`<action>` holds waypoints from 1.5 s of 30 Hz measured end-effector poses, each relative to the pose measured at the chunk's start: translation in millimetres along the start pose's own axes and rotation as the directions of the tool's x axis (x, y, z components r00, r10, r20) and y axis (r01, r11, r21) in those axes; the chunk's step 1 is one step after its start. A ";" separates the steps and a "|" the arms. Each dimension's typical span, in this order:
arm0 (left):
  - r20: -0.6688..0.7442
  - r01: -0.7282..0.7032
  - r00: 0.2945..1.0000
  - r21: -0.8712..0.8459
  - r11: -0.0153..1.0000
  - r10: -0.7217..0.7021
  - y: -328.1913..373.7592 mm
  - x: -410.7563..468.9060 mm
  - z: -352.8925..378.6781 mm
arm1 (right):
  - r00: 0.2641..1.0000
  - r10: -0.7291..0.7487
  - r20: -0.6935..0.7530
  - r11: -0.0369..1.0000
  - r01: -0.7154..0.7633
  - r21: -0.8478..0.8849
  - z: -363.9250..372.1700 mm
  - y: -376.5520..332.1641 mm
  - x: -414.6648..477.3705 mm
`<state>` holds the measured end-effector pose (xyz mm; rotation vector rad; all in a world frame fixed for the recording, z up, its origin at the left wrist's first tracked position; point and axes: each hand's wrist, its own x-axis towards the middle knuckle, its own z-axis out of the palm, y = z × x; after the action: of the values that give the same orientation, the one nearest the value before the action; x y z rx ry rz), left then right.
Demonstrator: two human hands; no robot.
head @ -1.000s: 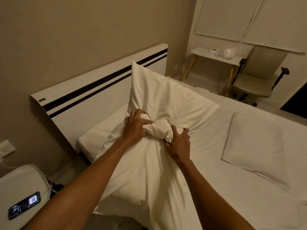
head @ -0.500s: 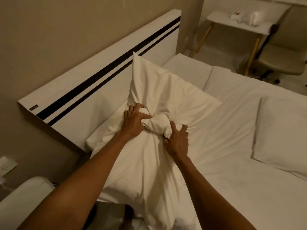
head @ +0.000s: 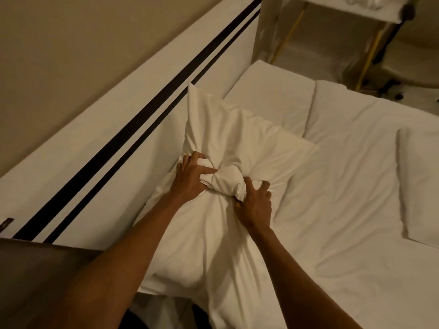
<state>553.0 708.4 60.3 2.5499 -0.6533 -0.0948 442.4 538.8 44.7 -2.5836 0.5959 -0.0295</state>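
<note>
A white pillow (head: 228,129) stands on the bed near the headboard, one corner pointing up. Its middle is bunched into a tight roll of fabric (head: 224,184). My left hand (head: 190,179) grips the left end of that roll, fingers curled into the cloth. At the roll's right end my right hand (head: 255,205) clutches the fabric, thumb and fingers dug in. The lower half of the pillow spreads toward me between my forearms.
The bed's white sheet (head: 344,181) lies to the right, with a second flat pillow (head: 420,184) at the right edge. The white headboard (head: 118,129) with two black stripes runs along the left. A small table (head: 351,10) and chair stand at the far right.
My view has tilted downward and closer to the bed. Both hands keep their grip on the bunched middle of the pillow, which sits a little lower toward the mattress.
</note>
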 end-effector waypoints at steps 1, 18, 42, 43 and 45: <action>0.004 -0.011 1.000 0.000 1.000 0.011 -13.8 12.9 2.3 | 1.000 0.011 -0.006 1.000 -0.011 0.001 12.4 -5.2 12.8; 0.280 0.171 0.940 0.107 0.979 -0.195 -234.2 31.8 175.6 | 0.934 0.091 0.345 0.993 -0.061 -0.099 251.6 15.0 103.3; 0.468 -0.087 0.879 0.342 0.936 -0.090 -108.8 -36.2 76.1 | 0.938 0.175 0.299 0.952 -0.084 -0.293 81.0 74.8 6.0; 0.460 -0.087 0.885 0.330 0.940 -0.079 -86.3 -41.9 70.5 | 0.941 0.184 0.284 0.949 -0.095 -0.301 60.7 84.4 -4.2; 0.449 -0.104 0.892 0.317 0.943 -0.053 -41.1 -55.3 65.7 | 0.950 0.190 0.250 0.943 -0.106 -0.316 22.3 105.4 -26.6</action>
<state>509.7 735.6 -20.0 2.8676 -0.9467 -0.6397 378.2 477.0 -21.5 -2.7501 0.7347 0.5034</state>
